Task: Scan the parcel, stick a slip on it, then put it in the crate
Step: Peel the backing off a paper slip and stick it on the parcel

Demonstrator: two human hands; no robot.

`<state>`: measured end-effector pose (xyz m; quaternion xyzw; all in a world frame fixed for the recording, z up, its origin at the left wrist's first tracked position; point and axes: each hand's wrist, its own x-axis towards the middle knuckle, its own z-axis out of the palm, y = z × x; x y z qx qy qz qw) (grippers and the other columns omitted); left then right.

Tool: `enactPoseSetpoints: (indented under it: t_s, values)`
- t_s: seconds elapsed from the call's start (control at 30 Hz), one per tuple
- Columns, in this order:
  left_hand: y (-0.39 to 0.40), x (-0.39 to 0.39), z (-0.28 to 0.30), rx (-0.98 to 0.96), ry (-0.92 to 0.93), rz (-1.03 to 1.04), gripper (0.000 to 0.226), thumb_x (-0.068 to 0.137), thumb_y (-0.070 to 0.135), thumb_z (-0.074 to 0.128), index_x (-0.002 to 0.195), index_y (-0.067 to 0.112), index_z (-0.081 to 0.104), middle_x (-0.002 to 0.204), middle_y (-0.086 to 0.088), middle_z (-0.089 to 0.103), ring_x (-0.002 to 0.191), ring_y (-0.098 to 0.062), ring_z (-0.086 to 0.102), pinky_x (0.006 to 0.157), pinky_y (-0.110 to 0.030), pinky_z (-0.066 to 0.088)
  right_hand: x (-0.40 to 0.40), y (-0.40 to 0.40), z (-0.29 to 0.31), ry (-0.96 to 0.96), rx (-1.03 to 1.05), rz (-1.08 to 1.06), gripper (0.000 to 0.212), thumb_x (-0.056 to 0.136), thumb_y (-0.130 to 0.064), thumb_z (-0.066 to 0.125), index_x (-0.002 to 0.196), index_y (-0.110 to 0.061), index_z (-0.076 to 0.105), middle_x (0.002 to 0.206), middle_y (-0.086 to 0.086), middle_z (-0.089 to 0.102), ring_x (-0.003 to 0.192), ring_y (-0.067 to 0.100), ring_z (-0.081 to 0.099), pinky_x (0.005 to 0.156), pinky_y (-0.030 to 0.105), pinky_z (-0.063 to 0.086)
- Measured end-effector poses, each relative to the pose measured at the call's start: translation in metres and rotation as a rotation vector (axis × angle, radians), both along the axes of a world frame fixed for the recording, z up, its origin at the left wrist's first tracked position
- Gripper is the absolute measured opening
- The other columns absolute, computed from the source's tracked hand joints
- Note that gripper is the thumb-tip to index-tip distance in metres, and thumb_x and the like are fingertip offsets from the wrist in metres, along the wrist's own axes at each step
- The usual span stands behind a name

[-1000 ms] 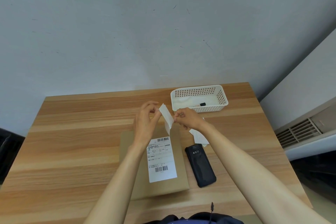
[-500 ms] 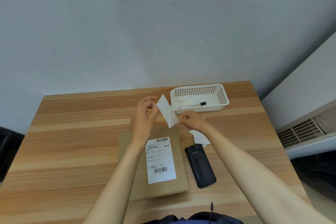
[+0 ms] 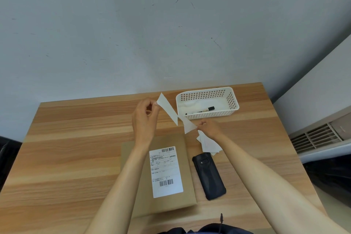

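A flat brown parcel [image 3: 187, 159] with a white shipping label [image 3: 165, 171] lies on the wooden table [image 3: 66, 148] in front of me. Above its far edge my left hand [image 3: 145, 119] pinches the top corner of a white slip [image 3: 168, 108]. My right hand [image 3: 209, 129] pinches a second white piece, the slip's backing [image 3: 189, 125]; the two pieces still meet at one point between my hands. A black handheld scanner [image 3: 209, 175] rests right of the parcel. The white perforated crate [image 3: 207, 103] stands at the back right.
A black marker [image 3: 201, 110] lies inside the crate. A small pile of white slips [image 3: 209, 143] sits under my right wrist, beside the scanner. A grey wall rises behind the table, and a vented unit [image 3: 319, 137] stands off the right edge.
My hands have drawn apart, left up and leftwards, right down and rightwards. The slip and its backing, together before, now spread open and touch at only one point.
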<state>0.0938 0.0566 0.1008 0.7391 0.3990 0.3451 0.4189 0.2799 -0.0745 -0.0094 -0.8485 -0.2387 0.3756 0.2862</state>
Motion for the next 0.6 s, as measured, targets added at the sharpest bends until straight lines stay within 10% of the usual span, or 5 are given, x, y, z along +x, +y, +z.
enactPoseSetpoints:
  t_s: [0.27,0.6]
  values:
    - [0.01,0.008,0.0,0.014,-0.053,0.027,0.016,0.092,0.015,0.055,0.077,0.012,0.06,0.082,-0.002,0.065,0.08,-0.021,0.06,0.068,-0.019,0.043,0.016,0.008,0.009,0.042,0.303,-0.2,0.013,0.097,-0.011,0.055,0.086,-0.007,0.061,0.075,0.004,0.068,0.061,0.016,0.058,0.054,0.019,0.047]
    - [0.018,0.008,-0.016,-0.03,-0.021,0.026,0.018,0.09,0.019,0.053,0.073,0.017,0.058,0.083,-0.002,0.07,0.084,-0.022,0.066,0.068,-0.014,0.044,0.047,0.043,0.027,0.063,0.404,-0.392,0.012,0.098,-0.021,0.053,0.094,-0.012,0.06,0.089,0.004,0.076,0.057,0.015,0.066,0.055,0.019,0.047]
